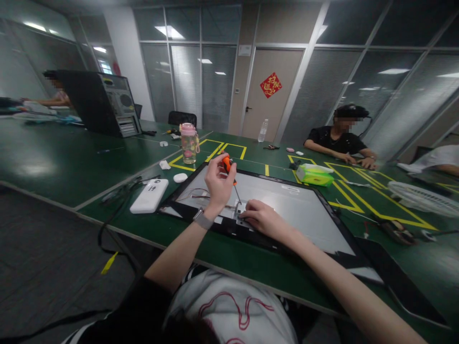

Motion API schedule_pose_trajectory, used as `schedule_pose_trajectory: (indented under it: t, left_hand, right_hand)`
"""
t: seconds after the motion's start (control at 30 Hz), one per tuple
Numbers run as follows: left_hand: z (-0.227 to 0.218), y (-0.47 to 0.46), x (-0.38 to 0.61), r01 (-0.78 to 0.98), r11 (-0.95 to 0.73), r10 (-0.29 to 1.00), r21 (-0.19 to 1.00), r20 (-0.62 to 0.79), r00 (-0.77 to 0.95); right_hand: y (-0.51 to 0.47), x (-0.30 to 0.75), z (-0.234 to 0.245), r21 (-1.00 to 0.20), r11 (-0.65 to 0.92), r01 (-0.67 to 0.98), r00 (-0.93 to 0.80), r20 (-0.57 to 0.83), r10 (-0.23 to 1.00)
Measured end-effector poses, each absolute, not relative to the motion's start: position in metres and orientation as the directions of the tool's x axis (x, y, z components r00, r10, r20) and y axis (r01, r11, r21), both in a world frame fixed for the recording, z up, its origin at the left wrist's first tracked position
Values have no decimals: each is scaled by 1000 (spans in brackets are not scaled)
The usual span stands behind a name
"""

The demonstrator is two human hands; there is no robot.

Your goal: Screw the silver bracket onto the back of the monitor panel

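A large flat monitor panel (287, 200) with a black frame lies face down on the green table (89, 162). My left hand (218, 181) is closed around the orange handle of a screwdriver (228, 167), held upright with its thin shaft pointing down to a small metal part near the panel's front edge. A watch is on that wrist. My right hand (261, 217) rests on the panel just right of the screwdriver tip, fingers curled and pressing on the small metal part (241, 215). Thin wires run across the panel's left side.
A white power bank (149, 196) and black cables lie left of the panel. A pink-lidded bottle (189, 143), a green tissue box (315, 174), a computer tower (103, 102) and a white fan (423, 198) stand around. Other people sit at the far side.
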State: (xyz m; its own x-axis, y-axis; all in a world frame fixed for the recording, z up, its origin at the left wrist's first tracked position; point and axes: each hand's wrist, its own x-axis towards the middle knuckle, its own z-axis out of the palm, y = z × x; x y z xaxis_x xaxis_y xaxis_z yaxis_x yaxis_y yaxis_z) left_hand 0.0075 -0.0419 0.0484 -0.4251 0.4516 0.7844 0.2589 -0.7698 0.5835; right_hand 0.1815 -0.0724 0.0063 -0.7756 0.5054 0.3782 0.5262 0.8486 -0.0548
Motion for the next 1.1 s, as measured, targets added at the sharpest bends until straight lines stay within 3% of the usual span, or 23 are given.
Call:
schedule_pose_trajectory:
  t: [0.23,0.5,0.67,0.93,1.1]
  left_hand:
    - [48,-44,8,323,-768,422,553,817,-394]
    - [46,-42,9,323,-762,435,562,813,-388]
    - [46,-44,9,306,-758,477,577,809,-343]
    - [44,-46,13,335,-760,529,558,829,-181]
    - [44,-49,15,335,-766,545,549,830,-115]
  right_hand:
    - [-73,179,8,175,856,486,-832,395,391]
    - [-73,179,2,309,845,436,-855,436,282]
    - [-73,179,1,278,850,448,-845,441,302]
    - [-74,187,-5,86,868,489,-796,451,404]
    - [-72,186,-7,104,865,492,-792,467,394]
